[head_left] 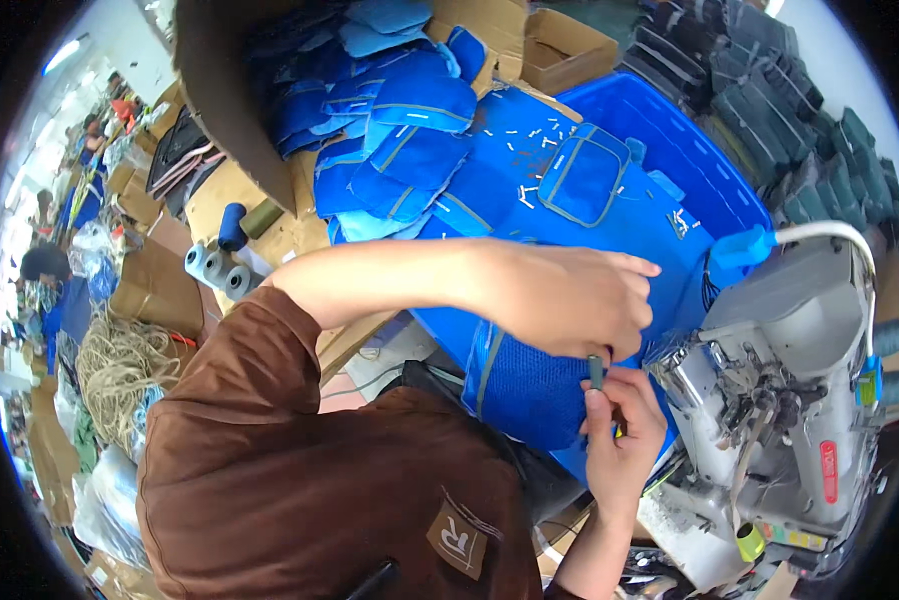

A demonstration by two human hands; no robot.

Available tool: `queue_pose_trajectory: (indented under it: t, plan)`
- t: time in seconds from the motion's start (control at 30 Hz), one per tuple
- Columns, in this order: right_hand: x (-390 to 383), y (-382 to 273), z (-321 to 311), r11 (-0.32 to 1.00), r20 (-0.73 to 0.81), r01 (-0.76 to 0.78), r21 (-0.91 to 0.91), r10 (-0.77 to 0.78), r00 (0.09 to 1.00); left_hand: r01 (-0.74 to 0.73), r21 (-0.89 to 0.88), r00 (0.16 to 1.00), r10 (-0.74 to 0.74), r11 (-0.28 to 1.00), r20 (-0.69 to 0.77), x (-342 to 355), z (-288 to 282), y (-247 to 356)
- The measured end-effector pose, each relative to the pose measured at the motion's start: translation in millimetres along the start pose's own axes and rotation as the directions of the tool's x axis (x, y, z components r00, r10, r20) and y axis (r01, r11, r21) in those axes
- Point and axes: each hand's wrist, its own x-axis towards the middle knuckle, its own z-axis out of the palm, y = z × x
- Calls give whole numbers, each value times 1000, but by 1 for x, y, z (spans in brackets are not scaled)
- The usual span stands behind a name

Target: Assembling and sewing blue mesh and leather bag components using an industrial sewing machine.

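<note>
My left hand reaches across the blue work table, its fingers curled downward and most of their tips hidden under the hand. Just below it, my right hand pinches a short grey-green strip between thumb and finger. The strip's upper end meets the underside of my left hand; what the left fingers hold there is hidden. Beneath and beside both hands lies a blue mesh fabric piece with a grey edge binding, at the table's near edge.
A sewing machine stands close on the right. Farther back are a blue plastic bin, a flat blue pouch, scattered white scraps and a heap of blue fabric pieces. Thread cones stand at the left.
</note>
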Motion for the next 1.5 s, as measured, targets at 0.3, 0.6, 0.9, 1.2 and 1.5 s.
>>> queue_pose_trajectory:
  t: [0.3, 0.6, 0.9, 1.2, 1.5]
  plan:
    - [-68, 3, -55, 906, -751, 287, 312, 51, 658, 206, -263, 946, -261, 943, -192, -9, -18, -25]
    - [-34, -64, -97, 962, -916, 214, -171, -236, 325, 132, -383, 939, -239, 914, -247, -4, -13, -19]
    - [-51, -33, -45, 975, -421, -211, -69, 163, 892, 82, -478, 945, -221, 875, -242, 7, -4, -6]
    - [-11, -36, -25, 976, -204, -136, -170, 100, 974, -7, -379, 950, -112, 926, -292, 11, 3, 3]
    - [-10, -29, -21, 981, -234, -101, -166, 60, 970, -11, -347, 955, -92, 938, -280, 8, 3, 8]
